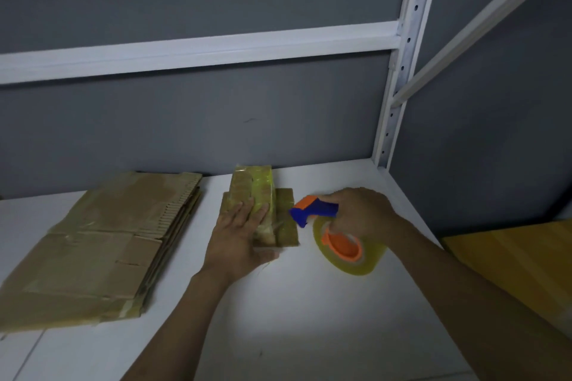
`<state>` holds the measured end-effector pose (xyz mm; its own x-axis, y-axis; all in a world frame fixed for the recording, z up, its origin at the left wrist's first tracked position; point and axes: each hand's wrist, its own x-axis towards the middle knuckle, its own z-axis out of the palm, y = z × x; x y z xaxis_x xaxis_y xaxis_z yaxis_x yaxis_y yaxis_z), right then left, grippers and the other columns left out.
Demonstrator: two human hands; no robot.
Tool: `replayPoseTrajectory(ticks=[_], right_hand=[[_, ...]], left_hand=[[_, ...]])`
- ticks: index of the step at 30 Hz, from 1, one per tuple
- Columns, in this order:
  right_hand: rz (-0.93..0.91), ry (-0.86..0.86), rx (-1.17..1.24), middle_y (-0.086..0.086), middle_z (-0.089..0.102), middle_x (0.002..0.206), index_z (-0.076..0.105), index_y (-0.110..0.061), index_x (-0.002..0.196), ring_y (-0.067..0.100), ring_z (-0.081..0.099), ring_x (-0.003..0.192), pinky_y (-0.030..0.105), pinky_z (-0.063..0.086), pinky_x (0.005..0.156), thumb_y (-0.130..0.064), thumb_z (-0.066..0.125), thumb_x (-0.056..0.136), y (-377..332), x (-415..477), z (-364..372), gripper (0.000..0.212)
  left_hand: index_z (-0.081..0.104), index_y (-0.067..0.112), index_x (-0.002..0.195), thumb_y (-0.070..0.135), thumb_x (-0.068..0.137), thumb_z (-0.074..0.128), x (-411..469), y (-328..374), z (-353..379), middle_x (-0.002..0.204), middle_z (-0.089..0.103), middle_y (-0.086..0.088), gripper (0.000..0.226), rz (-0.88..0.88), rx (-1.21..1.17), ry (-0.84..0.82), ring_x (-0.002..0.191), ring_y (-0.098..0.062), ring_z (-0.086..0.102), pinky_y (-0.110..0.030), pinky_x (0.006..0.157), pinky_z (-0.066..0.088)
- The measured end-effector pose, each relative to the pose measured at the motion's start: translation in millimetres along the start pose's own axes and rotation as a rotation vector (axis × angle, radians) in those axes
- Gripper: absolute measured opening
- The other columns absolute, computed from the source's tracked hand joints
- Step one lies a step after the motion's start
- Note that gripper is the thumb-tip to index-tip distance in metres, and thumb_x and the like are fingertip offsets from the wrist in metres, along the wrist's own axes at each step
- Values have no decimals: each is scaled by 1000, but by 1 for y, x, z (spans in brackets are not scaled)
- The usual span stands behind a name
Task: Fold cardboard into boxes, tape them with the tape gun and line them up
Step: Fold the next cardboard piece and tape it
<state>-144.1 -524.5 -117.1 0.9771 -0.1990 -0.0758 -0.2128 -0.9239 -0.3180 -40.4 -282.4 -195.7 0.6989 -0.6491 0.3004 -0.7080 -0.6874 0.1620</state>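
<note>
The small brown box (258, 192), a glossy tape strip down its top, sits on the white shelf (309, 318). The left hand (240, 238) presses it with flat fingers. At its 3 o'clock, the right hand (362, 213) grips the tape gun (315, 210).

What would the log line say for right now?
left hand: presses small box | right hand: grips tape gun | flat cardboard stack: left, untouched
</note>
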Motion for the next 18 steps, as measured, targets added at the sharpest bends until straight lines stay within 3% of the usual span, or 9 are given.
replayPoseTrajectory(ticks=[3, 6, 8, 11, 14, 16, 18], right_hand=[[209, -25, 618, -8, 66, 103, 56, -30, 128, 11, 62, 89, 25, 51, 74, -19, 78, 72, 33, -13, -4, 61], [328, -77, 941, -2, 70, 90, 65, -19, 114, 14, 66, 80, 22, 51, 63, -3, 75, 74, 52, -22, 0, 44], [331, -109, 955, 1, 71, 92, 67, -17, 111, 16, 67, 82, 23, 52, 64, -4, 74, 77, 56, -26, 4, 37], [319, -85, 764, 2, 72, 90, 70, -18, 100, 16, 66, 82, 24, 53, 68, -22, 74, 81, 55, -21, 15, 20], [210, 214, 434, 5, 67, 82, 67, -16, 87, 14, 59, 72, 36, 52, 70, -27, 65, 86, 39, -10, 34, 11], [130, 349, 509, -1, 65, 95, 67, -21, 99, 12, 59, 84, 34, 51, 79, -23, 57, 92, 8, -8, 40, 13], [129, 228, 606, 1, 65, 97, 66, -15, 99, 14, 60, 88, 36, 50, 84, -27, 49, 98, -27, -4, 45, 22]], left_hand=[[22, 26, 152, 86, 61, 46, 2, 9, -6, 154, 35, 1, 111, -43, -63, -64, 140, -26, 30, -40, 113, 24], [46, 23, 142, 85, 71, 41, 7, 15, -11, 144, 49, 0, 94, -44, -118, 32, 132, -24, 41, -35, 108, 26], [61, 22, 130, 80, 80, 29, 10, 13, -11, 139, 54, 1, 82, -38, -167, 95, 129, -24, 46, -32, 104, 25], [63, 25, 128, 71, 92, 16, 12, 6, -9, 139, 55, 0, 74, 1, -177, 137, 133, -25, 44, -33, 108, 25], [51, 30, 138, 68, 90, 15, 11, 4, -6, 149, 42, 5, 71, -19, -235, 48, 143, -18, 28, -23, 112, 12], [46, 34, 141, 74, 87, 10, 10, 1, -3, 152, 36, 11, 77, -25, -254, 25, 145, -12, 21, -20, 112, 11], [44, 37, 141, 78, 84, 6, 8, -1, -2, 149, 31, 19, 80, -29, -260, 23, 144, -6, 17, -19, 112, 11]])
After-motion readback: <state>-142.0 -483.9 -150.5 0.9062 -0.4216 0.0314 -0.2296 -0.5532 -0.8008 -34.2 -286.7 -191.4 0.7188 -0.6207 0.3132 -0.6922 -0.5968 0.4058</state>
